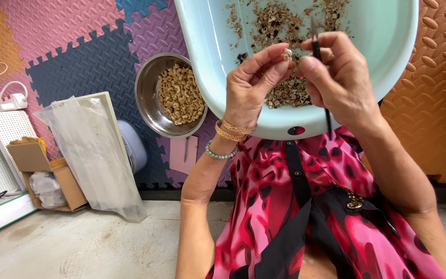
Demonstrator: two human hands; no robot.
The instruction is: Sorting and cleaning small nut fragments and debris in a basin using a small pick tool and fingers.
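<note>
A bare concrete floor [78, 248] runs along the bottom of the view, meeting a wall of interlocking foam mats [68, 57] in pink, purple, dark grey and orange.

Nearest the camera, at 6 o'clock, lies the person's lap in a red, pink and black patterned dress [295, 206]. Both forearms rise from it toward 12 o'clock. The left wrist carries gold bangles [233, 130] and a pale green bead bracelet [220, 153].

Above them, the left hand [251, 85] is narrowed to a pinch, thumb and fingertips holding a small pale nut [287, 53]. At 3 o'clock of it, touching, the right hand [336, 77] is closed around a thin dark tool [317, 49], whose tip stands just beside the nut.

Behind both hands sits a pale blue basin [388, 57], resting against the lap, with brown shell scraps [280, 23] scattered inside.

At 9 o'clock of the basin, a steel bowl [148, 98] holds peeled nuts [181, 95]. Below it lies a pink foam piece [184, 154].

Farther toward 8 o'clock, a clear plastic bag [94, 155] leans over a board, beside an open cardboard box [47, 175] and a white perforated panel [1, 144].
</note>
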